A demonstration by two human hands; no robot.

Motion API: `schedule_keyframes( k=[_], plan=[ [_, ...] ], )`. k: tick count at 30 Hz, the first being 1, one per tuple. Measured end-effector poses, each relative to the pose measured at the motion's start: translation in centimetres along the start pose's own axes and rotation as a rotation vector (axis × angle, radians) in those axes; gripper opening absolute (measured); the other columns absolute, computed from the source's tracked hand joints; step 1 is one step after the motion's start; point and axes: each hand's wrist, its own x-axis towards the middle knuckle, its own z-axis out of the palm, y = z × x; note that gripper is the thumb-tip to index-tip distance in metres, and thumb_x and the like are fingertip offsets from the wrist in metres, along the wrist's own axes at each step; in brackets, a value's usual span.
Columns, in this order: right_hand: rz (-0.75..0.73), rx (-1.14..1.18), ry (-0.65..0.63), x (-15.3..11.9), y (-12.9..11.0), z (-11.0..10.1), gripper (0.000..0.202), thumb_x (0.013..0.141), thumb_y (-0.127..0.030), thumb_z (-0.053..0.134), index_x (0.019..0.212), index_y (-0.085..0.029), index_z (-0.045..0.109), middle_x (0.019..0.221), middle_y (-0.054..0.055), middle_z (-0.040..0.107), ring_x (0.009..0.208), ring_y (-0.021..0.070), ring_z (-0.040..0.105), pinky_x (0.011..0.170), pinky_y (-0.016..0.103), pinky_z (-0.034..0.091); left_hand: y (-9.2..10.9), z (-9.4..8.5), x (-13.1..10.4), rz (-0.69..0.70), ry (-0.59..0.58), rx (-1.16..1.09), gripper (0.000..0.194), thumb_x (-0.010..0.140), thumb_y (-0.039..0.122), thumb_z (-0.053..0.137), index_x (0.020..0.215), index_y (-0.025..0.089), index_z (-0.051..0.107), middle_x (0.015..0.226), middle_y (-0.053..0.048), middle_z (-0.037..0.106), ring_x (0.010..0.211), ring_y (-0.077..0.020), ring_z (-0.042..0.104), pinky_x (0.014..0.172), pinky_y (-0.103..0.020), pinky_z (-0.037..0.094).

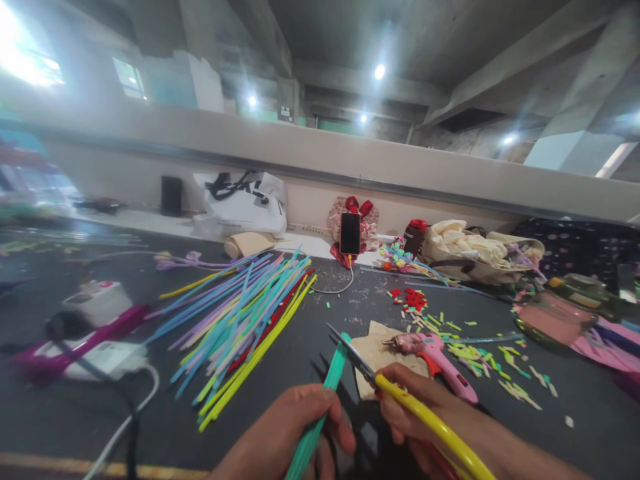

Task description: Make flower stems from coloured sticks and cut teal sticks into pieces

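Observation:
My left hand (307, 427) is closed around a bundle of teal pipe cleaners (334, 370) that points up and away. My right hand (425, 410) grips scissors with yellow handles (425, 413). The scissor blades (357, 357) are parted around the upper end of the teal bundle. Left of my hands lies a large pile of long pipe cleaners (250, 320) in blue, purple, teal, red and yellow. Just beyond my right hand a pink glue gun (433, 350) rests partly on a piece of brown cardboard (373, 333).
Short cut pieces (475, 360) in green, yellow and white are scattered at right, with red ones (415, 300) behind. A phone (350, 233) stands upright on a cable at the back. A power strip (100, 357) with cords lies left. Bags (245, 203) line the back wall.

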Motion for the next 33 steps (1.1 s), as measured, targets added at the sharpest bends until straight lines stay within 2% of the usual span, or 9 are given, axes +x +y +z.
schedule_keyframes(
  k=[4, 9, 12, 16, 20, 24, 27, 33],
  plan=[
    [-0.011, 0.036, 0.010, 0.3, 0.2, 0.1, 0.036, 0.069, -0.052, 0.052, 0.085, -0.021, 0.042, 0.056, -0.008, 0.044, 0.030, 0.0002, 0.035, 0.027, 0.010, 0.026, 0.0, -0.1, -0.2, 0.002, -0.005, 0.064, 0.027, 0.073, 0.029, 0.040, 0.054, 0.013, 0.052, 0.037, 0.000, 0.053, 0.026, -0.0063, 0.043, 0.027, -0.013, 0.023],
    [0.070, 0.105, 0.008, 0.3, -0.4, 0.0, 0.031, 0.071, -0.050, 0.050, 0.078, -0.020, 0.042, 0.053, -0.008, 0.043, 0.027, -0.0001, 0.031, 0.024, 0.010, 0.021, 0.0, -0.2, -0.4, -0.044, 0.017, -0.021, 0.020, 0.072, 0.026, 0.039, 0.059, 0.014, 0.049, 0.058, -0.003, 0.062, 0.027, -0.0056, 0.047, 0.024, -0.012, 0.024],
    [0.122, 0.158, -0.017, 0.4, -1.0, -0.3, 0.031, 0.071, -0.049, 0.051, 0.073, -0.019, 0.042, 0.050, -0.008, 0.043, 0.028, 0.0007, 0.030, 0.024, 0.009, 0.022, 0.2, -0.2, -0.1, -0.105, 0.029, -0.015, 0.021, 0.073, 0.025, 0.035, 0.061, 0.015, 0.049, 0.061, -0.003, 0.062, 0.026, -0.0065, 0.048, 0.022, -0.013, 0.025],
    [0.207, 0.141, -0.043, 1.2, -1.4, -0.9, 0.033, 0.070, -0.050, 0.050, 0.067, -0.018, 0.043, 0.046, -0.008, 0.041, 0.026, 0.0006, 0.026, 0.022, 0.010, 0.019, 0.5, -0.1, 0.3, -0.208, 0.068, 0.005, 0.022, 0.073, 0.022, 0.029, 0.063, 0.016, 0.048, 0.051, -0.002, 0.058, 0.023, -0.0080, 0.044, 0.020, -0.015, 0.026],
    [0.277, 0.146, -0.090, 2.0, -1.1, -1.6, 0.029, 0.069, -0.045, 0.052, 0.066, -0.018, 0.043, 0.048, -0.008, 0.041, 0.025, -0.0008, 0.020, 0.021, 0.009, 0.017, 0.4, -0.1, 0.6, -0.236, 0.132, 0.014, 0.018, 0.072, 0.022, 0.030, 0.066, 0.017, 0.046, 0.041, 0.002, 0.052, 0.019, -0.0077, 0.037, 0.019, -0.016, 0.024],
    [0.189, 0.152, -0.109, 2.3, -0.3, -1.9, 0.019, 0.069, -0.033, 0.052, 0.081, -0.021, 0.046, 0.055, -0.008, 0.041, 0.028, -0.0008, 0.023, 0.023, 0.008, 0.019, 0.2, -0.4, 0.8, -0.246, 0.156, 0.025, 0.018, 0.071, 0.023, 0.030, 0.066, 0.017, 0.046, 0.033, 0.004, 0.046, 0.016, -0.0072, 0.030, 0.019, -0.015, 0.020],
    [0.114, 0.156, -0.108, 2.4, 0.1, -2.1, 0.017, 0.069, -0.030, 0.049, 0.084, -0.021, 0.047, 0.058, -0.007, 0.040, 0.029, -0.0012, 0.023, 0.023, 0.008, 0.019, 0.4, -0.6, 1.2, -0.222, 0.184, 0.029, 0.014, 0.069, 0.026, 0.035, 0.065, 0.018, 0.047, 0.034, 0.005, 0.046, 0.017, -0.0059, 0.029, 0.020, -0.015, 0.018],
    [0.127, 0.159, -0.074, 3.1, 0.1, -2.6, 0.022, 0.068, -0.023, 0.046, 0.090, -0.021, 0.049, 0.057, -0.006, 0.040, 0.029, -0.0012, 0.024, 0.023, 0.007, 0.021, 1.7, -0.8, 2.2, -0.181, 0.152, 0.116, 0.009, 0.066, 0.024, 0.040, 0.063, 0.018, 0.045, 0.032, 0.007, 0.043, 0.017, -0.0054, 0.027, 0.021, -0.015, 0.012]
  ],
)
